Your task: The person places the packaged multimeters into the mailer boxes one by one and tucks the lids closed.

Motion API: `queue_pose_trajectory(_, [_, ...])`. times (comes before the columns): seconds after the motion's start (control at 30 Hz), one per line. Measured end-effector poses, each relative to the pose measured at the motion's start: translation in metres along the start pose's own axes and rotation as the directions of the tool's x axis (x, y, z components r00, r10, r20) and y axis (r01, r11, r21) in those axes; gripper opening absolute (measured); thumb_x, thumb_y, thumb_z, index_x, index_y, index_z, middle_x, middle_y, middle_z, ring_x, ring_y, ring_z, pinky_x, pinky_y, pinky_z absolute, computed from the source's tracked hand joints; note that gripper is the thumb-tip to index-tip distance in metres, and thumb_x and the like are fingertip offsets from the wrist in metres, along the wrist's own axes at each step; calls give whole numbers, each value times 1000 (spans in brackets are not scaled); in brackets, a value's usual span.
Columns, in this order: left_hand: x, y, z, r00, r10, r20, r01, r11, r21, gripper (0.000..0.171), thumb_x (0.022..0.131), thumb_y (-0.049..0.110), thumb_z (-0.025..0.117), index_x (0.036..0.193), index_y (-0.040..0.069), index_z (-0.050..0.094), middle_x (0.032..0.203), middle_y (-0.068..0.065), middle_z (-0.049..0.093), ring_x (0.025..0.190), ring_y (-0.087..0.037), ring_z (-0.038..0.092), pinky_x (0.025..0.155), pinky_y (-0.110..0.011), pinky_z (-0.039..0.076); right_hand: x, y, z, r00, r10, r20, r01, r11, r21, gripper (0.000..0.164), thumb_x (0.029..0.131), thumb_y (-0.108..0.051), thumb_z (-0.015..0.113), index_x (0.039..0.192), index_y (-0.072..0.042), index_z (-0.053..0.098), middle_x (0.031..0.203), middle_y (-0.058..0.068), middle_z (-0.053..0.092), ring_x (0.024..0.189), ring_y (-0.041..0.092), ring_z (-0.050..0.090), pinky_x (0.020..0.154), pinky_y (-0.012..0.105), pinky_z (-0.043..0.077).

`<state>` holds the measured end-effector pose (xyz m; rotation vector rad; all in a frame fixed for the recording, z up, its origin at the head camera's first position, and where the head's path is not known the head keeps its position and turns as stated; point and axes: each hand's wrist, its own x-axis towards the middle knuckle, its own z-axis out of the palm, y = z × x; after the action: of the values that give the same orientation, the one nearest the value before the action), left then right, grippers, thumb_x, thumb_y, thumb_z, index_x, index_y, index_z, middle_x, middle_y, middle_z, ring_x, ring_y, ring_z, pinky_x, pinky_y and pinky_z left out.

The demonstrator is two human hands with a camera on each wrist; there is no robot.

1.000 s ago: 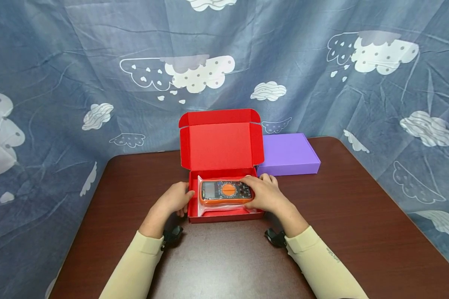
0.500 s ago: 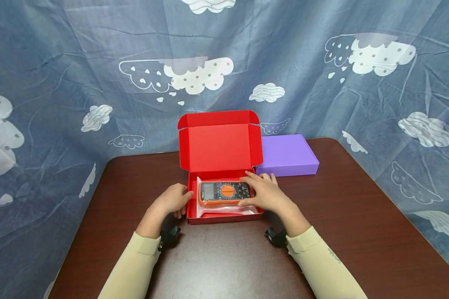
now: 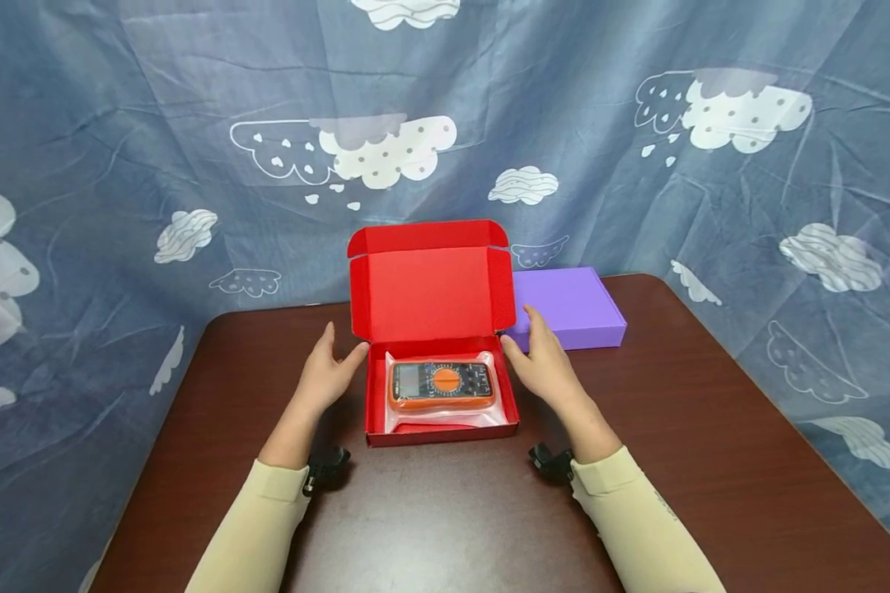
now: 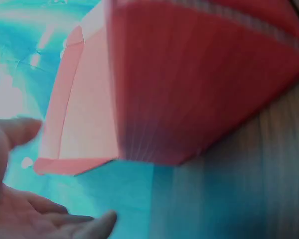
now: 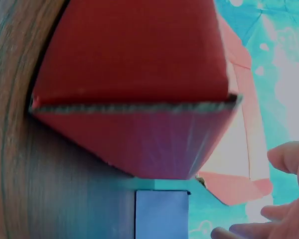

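An orange-and-black multimeter [image 3: 442,384] in clear plastic wrap lies face up inside a red cardboard box [image 3: 374,416], whose lid [image 3: 430,292] stands raised at the back. To the box's left is my left hand [image 3: 325,375], thumb and fingers spread, the thumb near the left rim. My right hand [image 3: 549,366] is on the other side, fingers also extended and holding nothing, its thumb near the box's back right corner. In the left wrist view the box's side wall [image 4: 199,84] shows apart from the fingers.
Behind and right of the red box lies a closed purple box [image 3: 567,305], partly hidden by the lid and my right hand. Everything stands on a dark brown table [image 3: 445,527]. A blue cloud-patterned curtain [image 3: 282,66] hangs behind the table's far edge.
My right hand has let go of the multimeter and moved out past the box's right side. The left hand has come off the left wall, its fingers spreading forward. The multimeter stays in the box.
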<state>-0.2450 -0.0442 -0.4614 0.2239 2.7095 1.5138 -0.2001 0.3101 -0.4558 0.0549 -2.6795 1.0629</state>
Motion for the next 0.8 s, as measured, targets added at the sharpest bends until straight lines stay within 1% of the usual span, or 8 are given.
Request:
queue_pose_trajectory(0.07, [1, 0, 2, 999, 11, 32, -8, 993, -119, 90, 101, 32, 65, 162, -3, 8, 168, -23, 15, 151, -41, 25, 115, -53, 33, 0, -1, 3, 999, -5, 38, 3, 998, 58, 77, 102, -22, 59, 159, 7, 15, 160, 31, 28, 144, 48, 34, 116, 62, 27])
queue_pose_trajectory(0.13, [1, 0, 4, 998, 32, 60, -18, 977, -214, 91, 100, 28, 66, 162, -2, 6, 169, -20, 11, 154, -37, 19, 118, -49, 29, 1, -2, 5, 997, -21, 70, 14, 995, 102, 80, 102, -19, 57, 160, 7, 9, 162, 30, 24, 148, 46, 29, 118, 61, 24])
queue_pose_trajectory(0.2, [1, 2, 5, 996, 58, 74, -36, 961, -273, 90, 100, 24, 66, 162, -2, 6, 170, -18, 10, 155, -33, 16, 120, -46, 25, 1, -3, 7, 995, -40, 89, 29, 991, 127, 81, 101, -17, 57, 161, 5, 7, 164, 28, 23, 150, 43, 26, 119, 59, 22])
queue_pose_trajectory(0.27, [0, 4, 5, 993, 88, 82, -58, 949, -309, 88, 100, 21, 65, 162, -1, 8, 170, -16, 11, 155, -30, 16, 121, -44, 23, 1, -5, 7, 994, -60, 91, 47, 989, 141, 81, 100, -15, 58, 161, 3, 9, 163, 26, 27, 150, 41, 28, 119, 59, 23])
queue_pose_trajectory(0.43, [-3, 10, 5, 975, 172, 142, -113, 929, -353, 81, 102, 15, 62, 162, -3, 12, 169, -18, 15, 155, -32, 18, 121, -47, 23, -2, -11, 5, 990, -102, 94, 86, 983, 160, 80, 97, -14, 59, 162, -1, 13, 160, 25, 35, 147, 40, 35, 117, 60, 28])
queue_pose_trajectory(0.6, [-7, 12, 6, 950, 210, 232, -116, 925, -361, 78, 102, 15, 62, 162, -2, 15, 168, -19, 18, 155, -33, 18, 119, -49, 24, -6, -17, 5, 980, -134, 146, 108, 978, 178, 82, 96, -11, 61, 163, -4, 14, 160, 21, 37, 146, 39, 37, 116, 59, 30])
queue_pose_trajectory(0.7, [-8, 13, 7, 948, 206, 241, -114, 930, -349, 78, 101, 15, 62, 162, -1, 16, 168, -18, 20, 154, -33, 20, 119, -48, 26, -8, -18, 5, 976, -136, 167, 109, 981, 161, 84, 95, -11, 62, 163, -5, 14, 161, 19, 37, 147, 38, 36, 116, 59, 30])
queue_pose_trajectory(0.8, [-9, 14, 7, 953, 204, 226, -118, 932, -344, 75, 102, 13, 62, 161, -2, 19, 167, -20, 23, 153, -35, 23, 117, -48, 29, -8, -17, 4, 979, -130, 155, 109, 985, 137, 83, 94, -11, 61, 163, -5, 15, 160, 18, 40, 145, 38, 39, 114, 59, 33])
